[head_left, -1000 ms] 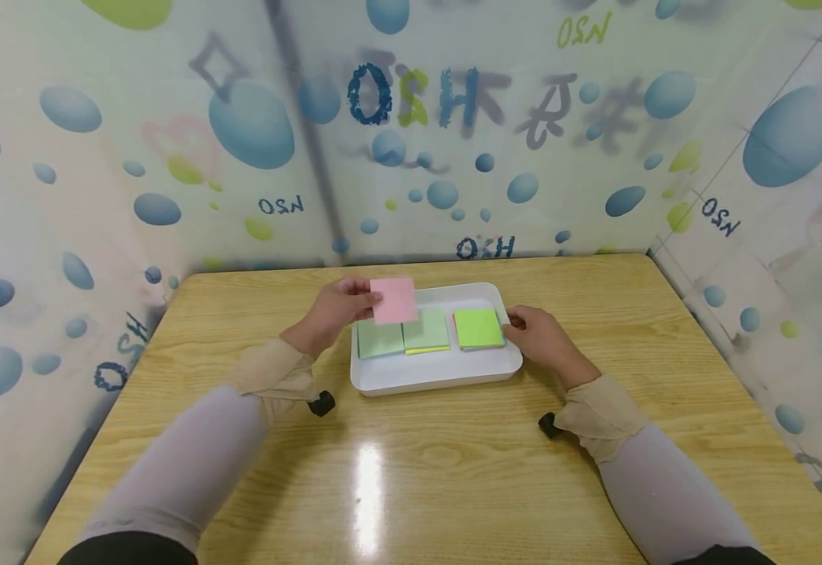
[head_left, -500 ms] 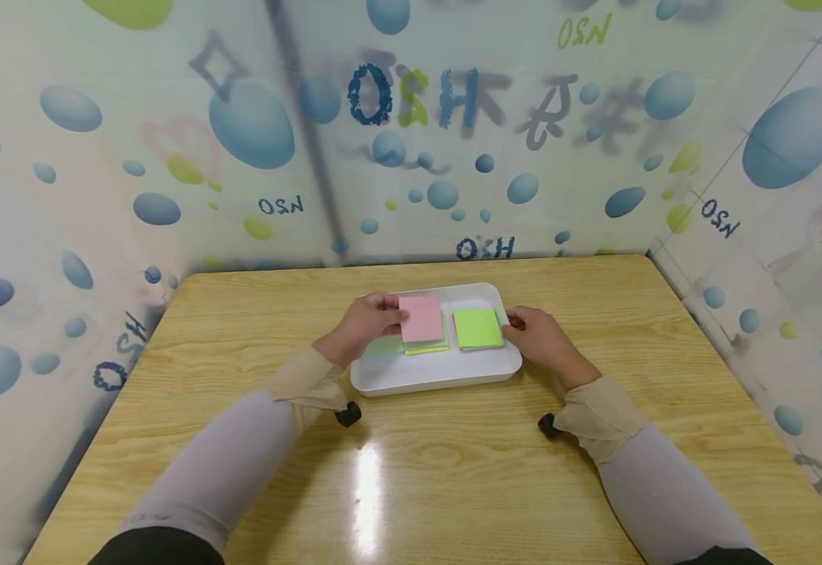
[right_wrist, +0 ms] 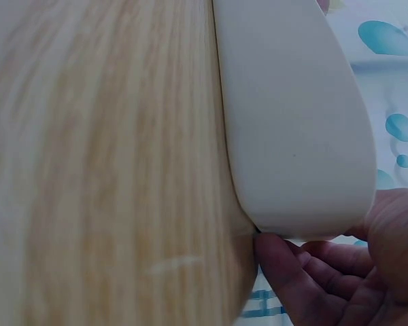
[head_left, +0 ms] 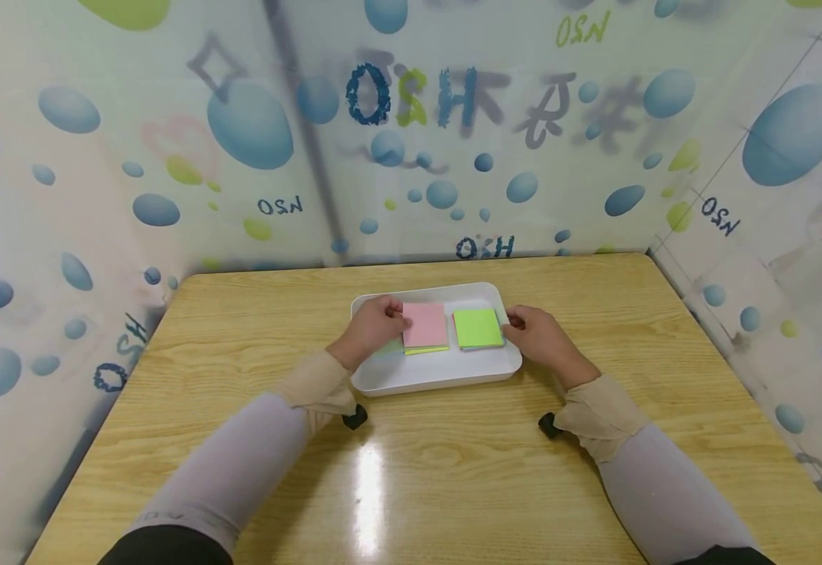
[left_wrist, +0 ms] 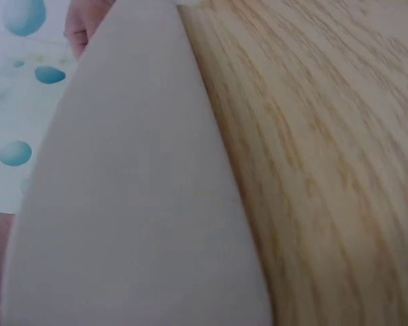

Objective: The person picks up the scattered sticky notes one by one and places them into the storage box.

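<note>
In the head view a white tray (head_left: 463, 370) lies on the wooden table. My left hand (head_left: 370, 328) reaches over its left end and pinches the left edge of a pink sticky note (head_left: 425, 325), which lies over a stack whose yellow edge shows at the front. Pale green notes at the tray's left are mostly hidden behind this hand. Bright green sticky notes (head_left: 479, 328) sit in a stack at the right. My right hand (head_left: 541, 336) holds the tray's right end, fingers curled against the outer wall (right_wrist: 296, 136) in the right wrist view.
The wooden tabletop (head_left: 453, 471) extends around the tray, with a light reflection at the front. A patterned curtain (head_left: 411, 180) with blue and green spots rises behind the table and along both sides. The tray's outer wall (left_wrist: 136, 176) fills much of the left wrist view.
My left hand has brought the pink sticky note right and down onto the middle stack, covering the pale green note there. The right hand and the tray have stayed in place.
</note>
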Motion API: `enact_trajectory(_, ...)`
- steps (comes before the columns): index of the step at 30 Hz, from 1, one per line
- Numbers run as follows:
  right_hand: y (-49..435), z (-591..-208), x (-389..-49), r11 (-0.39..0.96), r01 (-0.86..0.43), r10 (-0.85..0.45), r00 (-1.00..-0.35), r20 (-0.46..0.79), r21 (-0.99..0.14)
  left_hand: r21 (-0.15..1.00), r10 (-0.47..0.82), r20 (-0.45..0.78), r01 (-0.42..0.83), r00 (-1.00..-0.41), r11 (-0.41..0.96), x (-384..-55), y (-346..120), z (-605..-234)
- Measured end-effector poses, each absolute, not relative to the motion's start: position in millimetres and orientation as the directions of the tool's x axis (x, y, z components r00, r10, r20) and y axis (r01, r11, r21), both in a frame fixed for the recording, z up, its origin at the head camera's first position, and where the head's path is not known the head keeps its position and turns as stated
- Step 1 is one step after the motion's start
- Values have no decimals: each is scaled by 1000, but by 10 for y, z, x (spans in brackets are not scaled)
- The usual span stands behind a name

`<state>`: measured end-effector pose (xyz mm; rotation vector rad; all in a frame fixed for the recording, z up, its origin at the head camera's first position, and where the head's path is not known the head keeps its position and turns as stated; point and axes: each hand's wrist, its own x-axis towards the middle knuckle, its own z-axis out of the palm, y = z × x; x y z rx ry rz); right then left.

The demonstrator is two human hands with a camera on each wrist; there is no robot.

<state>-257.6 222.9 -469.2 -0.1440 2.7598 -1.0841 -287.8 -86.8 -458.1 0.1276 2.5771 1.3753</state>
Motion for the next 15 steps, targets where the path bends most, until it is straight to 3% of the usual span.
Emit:
enact_trajectory(4, 2231, -4684, -2569, 730, -26, -153, -980, -125, -683, 784, 169, -126, 6, -977, 621, -2862, -860, -4584)
enact_trajectory(15, 2232, -4667, -2562, 730, -24, -153, -980, -128, -684, 775, 174, -128, 11, -976, 632, -2823, -850, -4564)
